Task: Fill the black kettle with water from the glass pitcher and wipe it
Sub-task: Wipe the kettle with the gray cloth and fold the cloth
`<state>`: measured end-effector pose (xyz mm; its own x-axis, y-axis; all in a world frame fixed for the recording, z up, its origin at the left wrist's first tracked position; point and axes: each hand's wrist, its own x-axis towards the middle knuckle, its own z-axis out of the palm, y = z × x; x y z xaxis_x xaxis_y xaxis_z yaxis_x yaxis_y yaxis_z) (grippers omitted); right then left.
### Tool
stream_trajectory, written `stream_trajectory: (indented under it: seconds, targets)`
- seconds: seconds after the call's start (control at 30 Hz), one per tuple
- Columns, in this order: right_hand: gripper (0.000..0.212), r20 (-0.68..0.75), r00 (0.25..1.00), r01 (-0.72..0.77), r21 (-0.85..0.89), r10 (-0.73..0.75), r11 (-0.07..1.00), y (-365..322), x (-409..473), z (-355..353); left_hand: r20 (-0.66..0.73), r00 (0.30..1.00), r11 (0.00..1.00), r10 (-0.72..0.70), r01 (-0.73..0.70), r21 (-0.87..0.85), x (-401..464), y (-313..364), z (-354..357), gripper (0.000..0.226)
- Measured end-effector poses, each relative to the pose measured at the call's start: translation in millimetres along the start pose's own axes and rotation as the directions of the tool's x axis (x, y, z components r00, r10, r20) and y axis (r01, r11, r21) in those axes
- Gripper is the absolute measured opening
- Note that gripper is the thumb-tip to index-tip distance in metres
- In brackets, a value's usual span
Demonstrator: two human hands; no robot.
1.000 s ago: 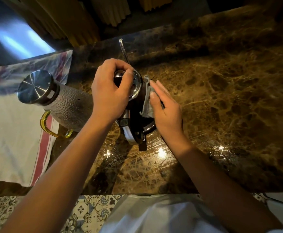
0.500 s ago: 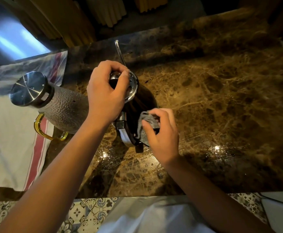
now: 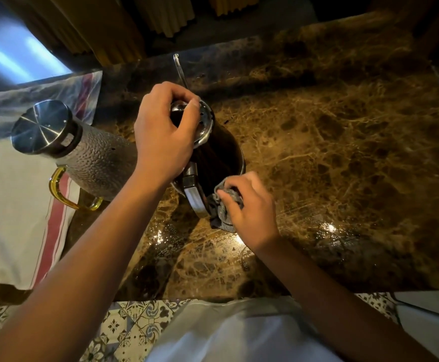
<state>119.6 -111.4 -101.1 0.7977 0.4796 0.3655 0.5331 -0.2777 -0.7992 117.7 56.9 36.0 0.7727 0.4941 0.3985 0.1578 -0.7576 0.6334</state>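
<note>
The right hand (image 3: 252, 207) has dropped from the side of the black kettle (image 3: 218, 155) to its base, fingers bunched on a grey cloth (image 3: 224, 209). Beyond, the left hand (image 3: 164, 137) grips the kettle's lid (image 3: 204, 121). The glass pitcher (image 3: 82, 152) stands just left on the bench (image 3: 330, 152).

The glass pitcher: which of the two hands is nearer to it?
Left. The left hand grips the kettle lid right beside the glass pitcher; the right hand wipes the kettle's far, lower side.
</note>
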Motion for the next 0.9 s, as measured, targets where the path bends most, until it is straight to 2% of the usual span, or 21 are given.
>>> stream_trajectory:
  seconds: [0.13,0.2,0.27,0.4,0.47,0.63,0.73,0.83,0.9]
  targets:
    - [0.008,-0.012,0.998,-0.068,0.055,0.069,0.996,-15.7,9.2,-6.8,0.005,1.000,1.000,0.012,-0.012,0.001,0.3,-0.1,-0.3,0.021]
    - [0.010,-0.070,0.996,-0.055,0.122,0.064,0.991,-32.6,29.2,-16.1,0.006,1.000,1.000,0.020,-0.020,-0.001,1.5,-0.4,-0.7,0.021]
    - [0.014,-0.064,0.998,-0.017,0.136,0.026,0.991,-45.0,44.1,-23.0,0.002,1.000,1.000,0.024,-0.024,0.003,1.2,-1.4,-0.8,0.021]
    - [0.017,0.072,0.997,0.028,0.045,-0.031,0.999,-34.7,28.8,-22.7,-0.001,1.000,1.000,0.020,-0.020,-0.003,1.0,-1.0,-1.0,0.017]
    - [0.016,0.096,0.995,0.030,-0.012,-0.029,0.999,-20.1,15.2,-20.0,-0.004,1.000,1.000,0.024,-0.024,-0.004,1.6,-0.7,-1.0,0.016]
    - [0.015,0.114,0.986,-0.117,-0.073,0.125,0.990,-4.7,8.4,-22.1,0.004,1.000,0.999,0.029,-0.029,-0.019,1.7,0.0,-0.8,0.013]
    - [0.011,0.004,0.995,-0.100,0.102,0.100,0.990,-16.7,26.5,-34.3,0.042,0.998,0.997,0.040,-0.037,-0.064,1.4,-3.3,-3.7,0.012]
    - [0.016,-0.134,0.991,0.000,0.160,0.022,0.987,-37.1,54.6,-39.0,0.092,0.994,0.994,0.065,-0.056,-0.089,0.5,-4.2,-6.7,0.015]
    - [0.017,-0.208,0.977,0.005,0.197,0.037,0.980,-42.3,66.5,-33.2,0.096,0.993,0.994,0.067,-0.057,-0.096,0.3,-3.2,-7.4,0.014]
